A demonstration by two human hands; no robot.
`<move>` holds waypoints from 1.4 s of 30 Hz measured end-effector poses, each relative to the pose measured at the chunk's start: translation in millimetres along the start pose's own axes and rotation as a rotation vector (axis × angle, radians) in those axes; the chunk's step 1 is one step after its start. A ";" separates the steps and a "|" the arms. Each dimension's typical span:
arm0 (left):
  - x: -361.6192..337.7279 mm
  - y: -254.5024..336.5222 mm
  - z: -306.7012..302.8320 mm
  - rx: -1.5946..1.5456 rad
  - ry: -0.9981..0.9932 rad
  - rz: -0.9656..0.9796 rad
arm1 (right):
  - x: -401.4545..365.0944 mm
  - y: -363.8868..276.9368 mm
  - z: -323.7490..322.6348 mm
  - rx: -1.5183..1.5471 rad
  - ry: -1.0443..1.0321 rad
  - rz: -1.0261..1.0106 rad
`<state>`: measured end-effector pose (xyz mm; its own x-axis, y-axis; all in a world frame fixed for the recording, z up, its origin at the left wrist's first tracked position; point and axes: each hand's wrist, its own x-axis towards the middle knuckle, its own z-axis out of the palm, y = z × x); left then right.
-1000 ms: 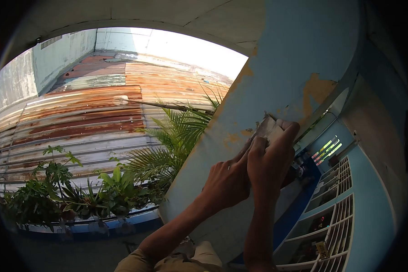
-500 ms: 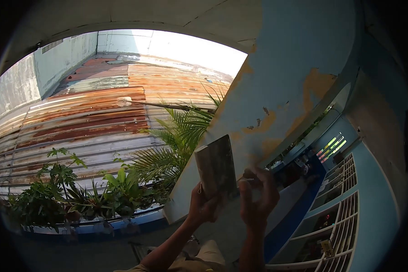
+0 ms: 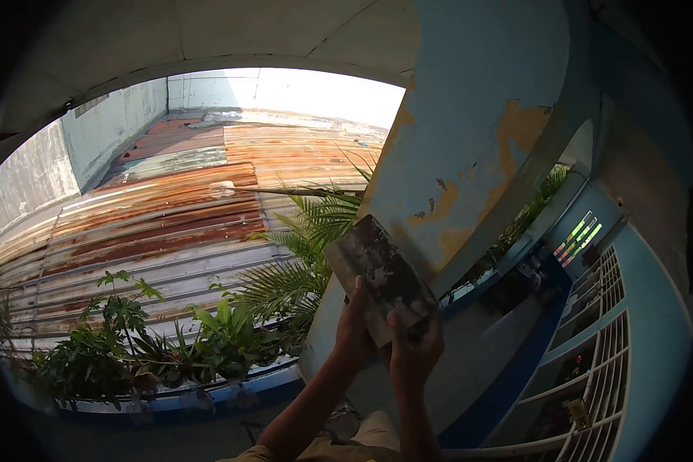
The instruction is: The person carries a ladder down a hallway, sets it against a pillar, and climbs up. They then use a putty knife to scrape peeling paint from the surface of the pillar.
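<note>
Where both hands meet at the middle of the view, one rectangular block (image 3: 385,269) is held up at a slant, in front of the lower part of a painted pillar.

Block: dark broad face with pale, uneven patches; lighter narrow side turned to the left; upper end tipped toward the left.

Left hand (image 3: 352,327): bare, closed on the block's lower left side, thumb pointing up along it.

Right hand (image 3: 417,350): bare, closed on the lower end, thumb raised against the block, fingers bent at its lower right corner. Whether a smaller item sits within these fingers cannot be told, the area being in shadow.

Painted pillar (image 3: 485,69): light blue, leaning across the view, with irregular tan patches and a few small dark marks above the block.

Corrugated roof (image 3: 154,215): metal sheets, rust-orange, brown and grey-white, beyond the pillar on the left side of the view.

Pole (image 3: 292,191): slender, pale at one end, crossing in front of the roof.

Palm fronds (image 3: 304,266): green, just left of the block in the view.

Leafy plants (image 3: 123,331): a row above a blue ledge (image 3: 200,399), lower left.

Window grilles (image 3: 600,377): white bars along a light blue wall (image 3: 658,308), lower right.

Yellow tag (image 3: 578,413): on the nearest grille, markings too small to read.

Blue floor band (image 3: 500,385): running between the pillar and the grilles.
</note>
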<state>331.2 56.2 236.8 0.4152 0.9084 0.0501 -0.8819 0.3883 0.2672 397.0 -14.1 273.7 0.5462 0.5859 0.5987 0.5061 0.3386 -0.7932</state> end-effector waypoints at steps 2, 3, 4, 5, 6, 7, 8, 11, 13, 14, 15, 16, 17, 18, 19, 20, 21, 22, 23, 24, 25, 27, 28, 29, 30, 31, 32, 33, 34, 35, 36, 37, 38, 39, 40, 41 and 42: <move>6.2 2.5 -7.7 0.107 0.061 -0.036 | 5.7 4.9 -0.7 -0.050 -0.151 0.059; 10.6 10.5 -17.0 0.115 0.060 -0.037 | 10.9 3.9 -2.6 -0.043 -0.146 0.062; 15.4 20.5 -26.7 0.239 0.056 -0.080 | 16.9 3.4 -4.8 -0.076 -0.194 0.101; 18.7 28.5 -26.8 0.363 0.052 -0.121 | 21.0 3.6 -5.4 -0.108 -0.242 0.138; 19.3 33.5 -20.0 0.359 0.086 -0.006 | 22.9 5.1 -2.7 -0.101 -0.239 0.136; 28.6 39.8 -21.3 0.365 0.083 -0.001 | 24.5 7.6 1.7 -0.111 -0.202 0.066; 39.4 46.2 -27.2 0.338 0.063 0.014 | 24.8 10.1 5.4 -0.123 -0.167 -0.001; 58.3 50.6 -13.7 0.253 0.072 0.043 | 34.8 9.5 28.2 -0.204 -0.167 -0.073; 78.9 48.9 -26.4 0.129 0.007 -0.002 | 44.4 15.3 48.7 -0.211 -0.165 0.011; 87.0 47.0 -38.6 0.161 -0.043 0.046 | 49.7 20.9 60.1 -0.091 -0.049 -0.002; 86.5 44.9 -38.3 0.166 -0.043 0.051 | 53.0 26.6 69.0 0.030 0.067 -0.015; 85.6 41.7 -38.6 0.108 -0.029 0.080 | 53.2 32.1 74.9 0.074 0.085 -0.016; 84.1 39.9 -40.9 0.052 -0.015 0.109 | 50.1 38.0 77.7 0.081 0.087 -0.012; 82.0 38.7 -43.5 0.020 0.016 0.096 | 45.7 44.4 78.4 -0.006 0.054 -0.060; 78.0 39.3 -47.3 0.024 0.019 0.099 | 42.7 48.2 79.6 -0.094 0.020 -0.107; 69.5 42.0 -51.0 0.018 0.041 0.083 | 39.0 40.2 77.4 0.050 -0.007 -0.045; 61.7 44.5 -56.8 0.009 0.062 0.068 | 36.1 37.5 73.0 0.053 -0.010 -0.039; 55.8 45.2 -68.4 0.028 0.073 0.111 | 33.2 36.9 67.0 0.084 -0.048 0.065; 45.9 48.0 -71.8 0.030 0.079 0.111 | 31.6 33.1 61.5 0.114 -0.085 0.170; 34.1 52.5 -70.8 0.014 0.132 0.098 | 35.4 18.2 57.0 0.132 -0.006 0.112; 23.4 57.7 -75.2 -0.002 0.185 0.084 | 41.1 10.2 51.0 0.133 -0.007 0.116; 17.4 62.4 -105.0 0.085 0.092 0.027 | 49.2 0.7 36.9 0.026 -0.122 0.101; 14.4 59.7 -100.1 0.144 0.172 0.055 | 50.0 -4.3 35.9 0.034 -0.107 0.133; 11.4 56.5 -92.6 0.203 0.252 0.083 | 45.9 0.0 38.3 0.033 -0.105 0.140; 13.0 52.4 -81.8 0.199 0.340 0.118 | 39.7 8.6 42.5 0.113 -0.038 0.098; 16.9 49.7 -82.2 0.200 0.341 0.119 | 34.7 16.4 47.1 0.195 0.027 0.051; 21.0 48.8 -80.9 0.231 0.358 0.129 | 29.9 21.5 52.4 0.195 0.027 0.050; 24.6 47.4 -78.3 0.262 0.373 0.138 | 25.1 25.9 58.1 0.104 0.083 -0.091; 25.0 44.5 -75.0 0.338 0.407 0.163 | 23.1 29.2 61.8 0.012 0.141 -0.232; 28.2 41.5 -75.9 0.338 0.404 0.164 | 24.6 32.1 64.6 0.013 0.142 -0.236; 31.3 38.7 -79.6 0.413 0.402 0.137 | 26.5 34.0 67.6 0.074 0.205 -0.230; 33.0 35.8 -82.3 0.489 0.402 0.109 | 27.6 34.4 69.8 0.135 0.266 -0.222; 33.3 33.5 -78.5 0.526 0.377 0.085 | 29.5 30.4 69.2 0.136 0.266 -0.223; 32.7 31.3 -74.6 0.524 0.377 0.084 | 31.6 22.8 65.7 0.105 0.282 -0.213; 30.9 28.2 -70.4 0.507 0.354 0.073 | 32.0 18.9 63.6 0.072 0.298 -0.202; 30.8 24.2 -64.8 0.490 0.329 0.060 | 30.5 20.8 65.1 0.066 0.298 -0.204; 35.6 15.3 -62.9 0.462 0.378 0.086 | 29.1 24.6 67.6 0.116 0.261 -0.181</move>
<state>318.5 104.2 182.1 0.1639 0.9586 -0.2330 -0.6856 0.2805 0.6718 380.3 61.0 264.1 0.6150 0.3053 0.7271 0.5393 0.5099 -0.6702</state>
